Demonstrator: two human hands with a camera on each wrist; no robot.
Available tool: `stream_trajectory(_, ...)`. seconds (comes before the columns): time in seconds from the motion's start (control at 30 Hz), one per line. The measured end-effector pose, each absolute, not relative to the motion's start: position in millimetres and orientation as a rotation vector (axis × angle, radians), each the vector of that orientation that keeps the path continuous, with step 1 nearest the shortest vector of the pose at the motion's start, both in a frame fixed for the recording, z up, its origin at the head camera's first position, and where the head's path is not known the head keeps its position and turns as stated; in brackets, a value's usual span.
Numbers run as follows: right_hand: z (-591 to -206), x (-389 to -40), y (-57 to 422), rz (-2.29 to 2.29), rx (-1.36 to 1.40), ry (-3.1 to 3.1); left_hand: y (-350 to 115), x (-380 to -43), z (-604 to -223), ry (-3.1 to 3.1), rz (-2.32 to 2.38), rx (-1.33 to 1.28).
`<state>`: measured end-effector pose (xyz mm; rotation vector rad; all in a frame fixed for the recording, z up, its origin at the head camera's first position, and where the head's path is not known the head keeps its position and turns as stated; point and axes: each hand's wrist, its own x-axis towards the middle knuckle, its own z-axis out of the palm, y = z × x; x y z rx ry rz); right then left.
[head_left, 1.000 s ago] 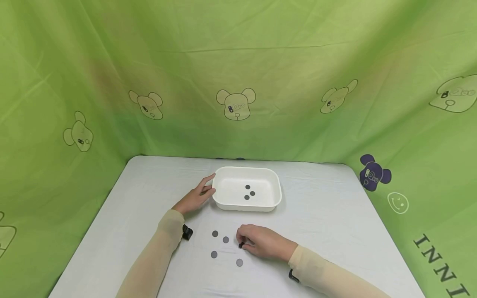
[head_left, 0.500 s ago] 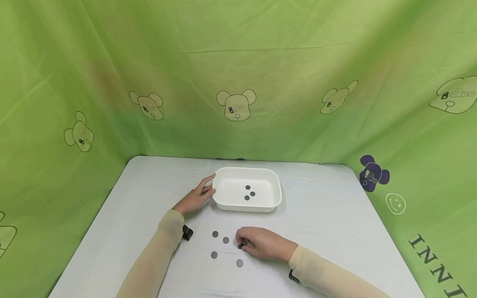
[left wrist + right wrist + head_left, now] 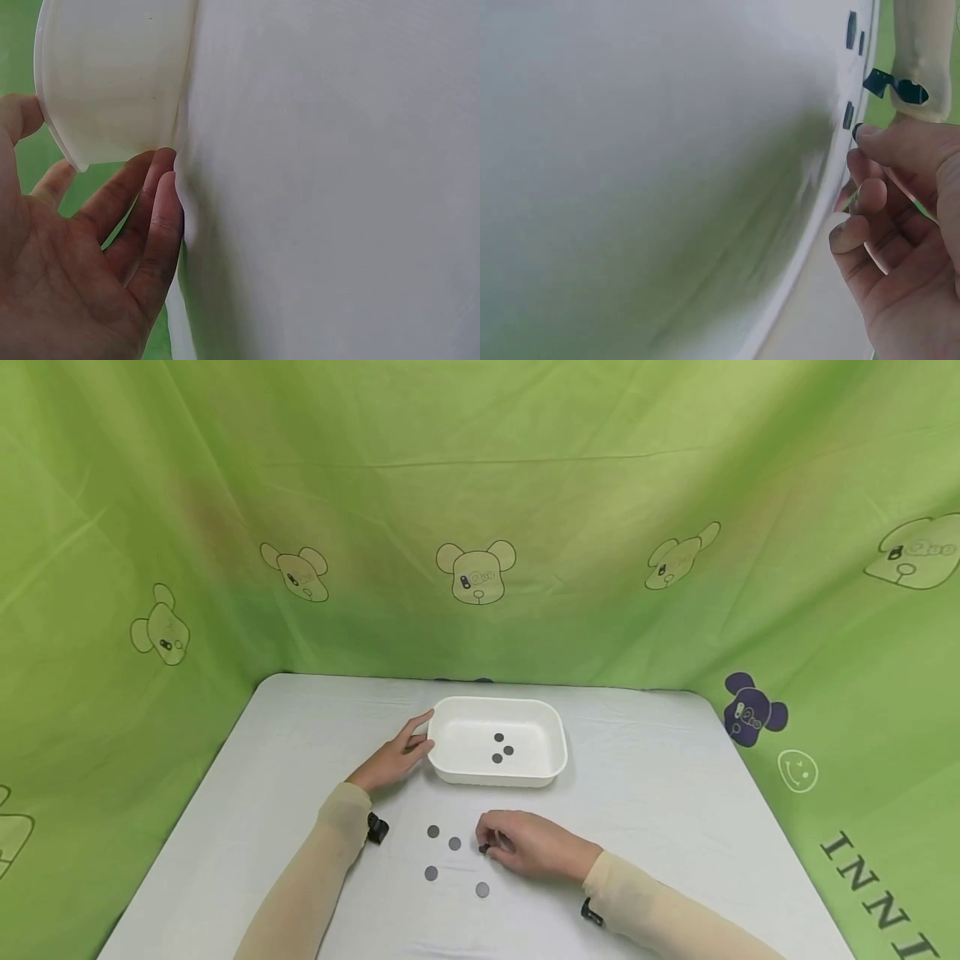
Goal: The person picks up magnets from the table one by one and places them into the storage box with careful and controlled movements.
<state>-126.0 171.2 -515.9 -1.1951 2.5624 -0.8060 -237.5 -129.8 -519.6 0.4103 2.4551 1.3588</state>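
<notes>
My right hand point(image 3: 534, 845) pinches a small dark disc point(image 3: 483, 848) between thumb and fingertips, low over the white tabletop. In the right wrist view, the edge of this disc point(image 3: 857, 133) shows at the tip of the thumb. Several similar grey discs point(image 3: 454, 843) lie apart on the cloth to the left and front of that hand. Further back stands a white rectangular tray point(image 3: 498, 780) with three discs point(image 3: 497, 758) on its floor. My left hand point(image 3: 390, 762) rests against the tray's left end, its fingers spread. The left wrist view shows the thumb at the rim and fingertips low by the wall point(image 3: 112, 90).
A white cloth covers the table point(image 3: 645, 760). Green curtains point(image 3: 480, 635) with bear-head prints enclose its back and sides. Each sleeve carries a black wrist device, such as the one point(image 3: 377, 828) on the left.
My right hand dips slightly toward the front, then rises a little away from me with the disc pinched. The left hand, the tray and the other discs stay where they were.
</notes>
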Motion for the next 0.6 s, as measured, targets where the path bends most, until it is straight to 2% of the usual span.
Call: stream_trajectory(0.6, -503, -138, 177, -1.033, -1.294, 2.601, -131, -240, -520, 2.477, 1.33, 0.427)
